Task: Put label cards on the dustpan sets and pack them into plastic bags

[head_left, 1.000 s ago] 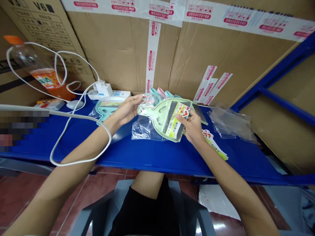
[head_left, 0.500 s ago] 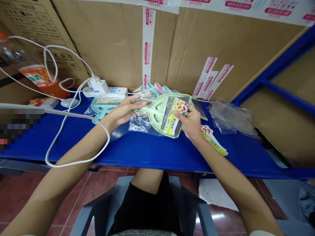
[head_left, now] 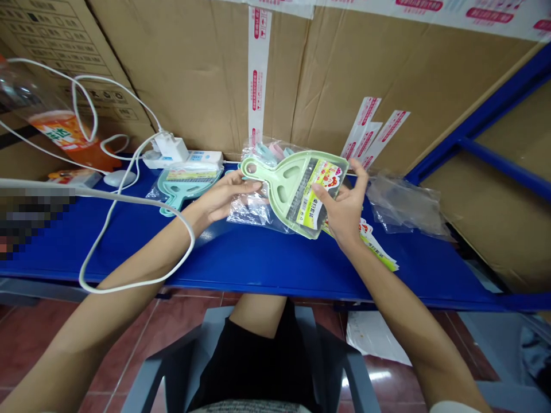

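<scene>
A light green dustpan point(head_left: 280, 179) is raised over the blue tabletop, its handle pointing left. A printed yellow-and-white card point(head_left: 316, 201) lies in its pan over dark bristles. My right hand point(head_left: 346, 212) grips the pan's wide end, thumb on the card and fingers behind. Beside the handle, my left hand point(head_left: 230, 192) has its thumb and fingers closed together. What lies between them cannot be made out. Behind and below the dustpan is a clear plastic bag point(head_left: 245, 212), with blue and pink handles point(head_left: 275, 150) showing beyond it.
On the left lie a blue dustpan point(head_left: 185, 189), a power strip point(head_left: 206, 158), a mouse point(head_left: 118, 178) and an orange drink bottle point(head_left: 64, 135). A white cable point(head_left: 138, 284) loops above my left forearm. Printed cards point(head_left: 379, 249) and clear bags point(head_left: 407, 203) lie right.
The green dustpan has shifted up and to the right with my right hand. My left fingers, stretched behind its handle before, have curled in lower beside it.
</scene>
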Motion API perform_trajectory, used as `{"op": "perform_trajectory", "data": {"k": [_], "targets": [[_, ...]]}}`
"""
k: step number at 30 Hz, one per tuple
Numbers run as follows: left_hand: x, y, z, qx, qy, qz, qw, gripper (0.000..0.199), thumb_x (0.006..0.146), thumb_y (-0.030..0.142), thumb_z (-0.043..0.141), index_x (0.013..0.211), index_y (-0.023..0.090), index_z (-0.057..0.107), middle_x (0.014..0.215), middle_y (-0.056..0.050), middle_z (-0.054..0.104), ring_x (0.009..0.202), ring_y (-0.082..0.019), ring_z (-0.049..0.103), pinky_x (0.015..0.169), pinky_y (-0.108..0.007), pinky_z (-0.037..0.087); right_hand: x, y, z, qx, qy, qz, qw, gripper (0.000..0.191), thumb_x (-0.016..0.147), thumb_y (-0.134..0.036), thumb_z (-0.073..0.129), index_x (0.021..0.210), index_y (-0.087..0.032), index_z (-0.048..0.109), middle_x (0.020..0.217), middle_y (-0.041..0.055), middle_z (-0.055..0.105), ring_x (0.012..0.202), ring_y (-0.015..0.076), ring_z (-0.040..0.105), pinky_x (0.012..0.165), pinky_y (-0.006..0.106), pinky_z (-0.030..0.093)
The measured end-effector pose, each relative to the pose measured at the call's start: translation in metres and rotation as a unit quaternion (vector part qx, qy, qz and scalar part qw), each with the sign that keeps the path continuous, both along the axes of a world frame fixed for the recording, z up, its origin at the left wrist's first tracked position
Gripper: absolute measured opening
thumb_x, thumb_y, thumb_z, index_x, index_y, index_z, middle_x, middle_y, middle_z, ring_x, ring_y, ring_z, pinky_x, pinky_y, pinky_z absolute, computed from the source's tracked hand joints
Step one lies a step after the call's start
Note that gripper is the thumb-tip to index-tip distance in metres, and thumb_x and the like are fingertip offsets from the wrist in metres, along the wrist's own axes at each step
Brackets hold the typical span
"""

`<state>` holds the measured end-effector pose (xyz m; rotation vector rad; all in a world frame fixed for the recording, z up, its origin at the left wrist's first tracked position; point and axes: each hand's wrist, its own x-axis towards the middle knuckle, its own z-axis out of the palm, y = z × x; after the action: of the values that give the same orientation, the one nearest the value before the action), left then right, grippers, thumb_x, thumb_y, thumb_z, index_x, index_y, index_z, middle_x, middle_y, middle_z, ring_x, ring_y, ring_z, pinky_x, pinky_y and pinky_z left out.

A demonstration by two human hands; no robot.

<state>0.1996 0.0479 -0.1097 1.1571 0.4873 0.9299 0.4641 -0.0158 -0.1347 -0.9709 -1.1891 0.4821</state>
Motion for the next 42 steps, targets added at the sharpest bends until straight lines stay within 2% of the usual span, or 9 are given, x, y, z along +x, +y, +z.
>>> {"op": "perform_trajectory", "data": {"k": [2,5,7,11,14,16,28,36,42], "targets": [[0.004,-0.002,-0.002,-0.018,-0.009,0.004,1.0,0.025,0.083,0.018,0.093,0.104,0.016,0.079,0.099,-0.008,0.085,0.099,-0.028,0.084,0.097,-0.044,0.071,0.0,-0.003,0.006,0.03,-0.041,-0.023,0.998,0.081,0.087,-0.067,0.089,0.15,-0.037,0.048,0.127,0.0066,0.074,0.112,0.0288,0.077,0.104,0.052,0.065],[0.009,-0.004,-0.003,-0.038,-0.025,0.01,0.999,0.022,0.084,0.016,0.092,0.101,0.017,0.078,0.099,-0.007,0.084,0.095,-0.024,0.083,0.098,-0.041,0.071,0.002,-0.007,0.014,0.061,-0.107,-0.073,0.99,0.038,0.094,-0.061,0.084,0.108,-0.029,0.069,0.104,0.0032,0.073,0.101,0.0257,0.074,0.103,0.049,0.062],[0.009,-0.003,-0.003,-0.042,-0.032,0.015,0.999,0.023,0.084,0.015,0.091,0.104,0.017,0.079,0.1,-0.007,0.085,0.094,-0.022,0.083,0.1,-0.041,0.07,0.004,-0.008,0.016,0.05,-0.147,-0.092,0.984,0.032,0.097,-0.058,0.081,0.091,-0.027,0.073,0.093,0.0023,0.072,0.096,0.0251,0.072,0.103,0.049,0.061],[0.005,0.001,-0.003,-0.043,-0.044,0.017,0.998,0.025,0.085,0.015,0.092,0.106,0.018,0.079,0.099,-0.006,0.084,0.095,-0.021,0.083,0.101,-0.039,0.07,0.01,-0.009,0.015,0.033,-0.167,-0.045,0.984,0.036,0.096,-0.059,0.083,0.114,-0.028,0.084,0.115,0.0066,0.077,0.114,0.0293,0.075,0.109,0.052,0.061],[0.001,0.002,-0.002,-0.032,-0.05,0.021,0.998,0.026,0.084,0.016,0.094,0.105,0.018,0.079,0.101,-0.005,0.084,0.095,-0.02,0.082,0.1,-0.037,0.069,0.015,-0.008,0.016,0.038,-0.193,0.016,0.98,0.071,0.082,-0.062,0.095,0.144,-0.032,0.077,0.144,0.0087,0.069,0.14,0.0343,0.067,0.122,0.056,0.055],[-0.001,0.001,0.0,-0.023,-0.042,0.025,0.999,0.03,0.083,0.018,0.095,0.108,0.019,0.08,0.103,-0.005,0.084,0.098,-0.022,0.082,0.1,-0.038,0.069,0.018,-0.007,0.015,0.031,-0.208,0.035,0.977,0.08,0.08,-0.065,0.096,0.15,-0.034,0.073,0.149,0.0086,0.066,0.146,0.0355,0.064,0.126,0.058,0.052],[0.004,-0.007,0.001,0.038,0.004,0.037,0.999,0.064,0.069,0.018,0.099,0.128,0.02,0.074,0.11,-0.011,0.085,0.117,-0.038,0.081,0.098,-0.044,0.069,0.007,-0.017,0.019,0.046,-0.236,-0.012,0.971,0.076,0.082,-0.061,0.096,0.152,-0.038,0.073,0.16,0.0058,0.063,0.155,0.0382,0.056,0.137,0.064,0.037],[0.004,-0.01,0.002,0.036,0.009,0.01,0.999,0.067,0.072,0.02,0.099,0.133,0.022,0.073,0.125,-0.011,0.083,0.124,-0.037,0.078,0.098,-0.043,0.07,0.005,-0.025,0.024,0.039,-0.255,-0.05,0.965,0.05,0.096,-0.05,0.083,0.145,-0.039,0.079,0.152,0.0022,0.07,0.157,0.0373,0.053,0.139,0.066,0.032],[0.002,-0.004,-0.003,0.045,0.007,0.022,0.999,0.048,0.075,0.023,0.099,0.118,0.019,0.078,0.116,-0.011,0.085,0.117,-0.036,0.081,0.095,-0.042,0.071,0.008,-0.024,0.026,0.024,-0.264,-0.01,0.964,0.068,0.081,-0.056,0.097,0.145,-0.04,0.079,0.158,0.0029,0.066,0.155,0.0388,0.056,0.14,0.067,0.029]]}}
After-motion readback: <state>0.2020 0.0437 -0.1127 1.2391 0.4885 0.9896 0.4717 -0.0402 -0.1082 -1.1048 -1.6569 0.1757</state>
